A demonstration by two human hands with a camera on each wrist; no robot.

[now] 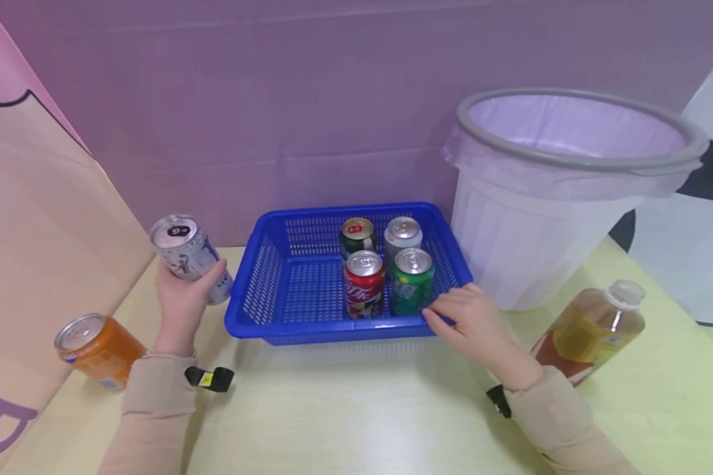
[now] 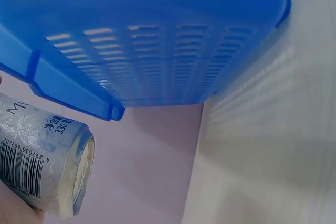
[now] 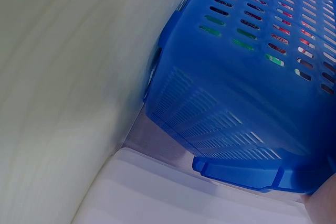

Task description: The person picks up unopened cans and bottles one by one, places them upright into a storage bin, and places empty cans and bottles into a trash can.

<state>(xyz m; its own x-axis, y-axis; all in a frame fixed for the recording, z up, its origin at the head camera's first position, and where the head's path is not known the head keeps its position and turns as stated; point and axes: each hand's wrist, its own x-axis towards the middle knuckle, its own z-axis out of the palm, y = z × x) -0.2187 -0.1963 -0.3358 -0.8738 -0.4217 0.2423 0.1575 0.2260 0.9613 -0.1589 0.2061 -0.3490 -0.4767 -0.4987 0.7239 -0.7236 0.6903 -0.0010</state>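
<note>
My left hand [image 1: 181,300] grips a pale, patterned drink can [image 1: 193,254], tilted, just left of the blue plastic basket [image 1: 327,331]. The left wrist view shows the can's barcode side and base near the basket's rim. At the basket's front right corner, my right hand [image 1: 472,323] holds the rim, fingers curled over it. Inside the basket's right half stand a red can [image 1: 364,287], a green can [image 1: 412,284], a dark can with a gold top [image 1: 358,234] and a silver-white can [image 1: 403,236].
An orange can [image 1: 103,349] stands on the table, left of my left forearm. Behind my right forearm is a bottle of amber drink [image 1: 594,330] with a white cap. A large white bin [image 1: 511,244] with a liner stands right of the basket. A purple backdrop [image 1: 273,119] hangs behind.
</note>
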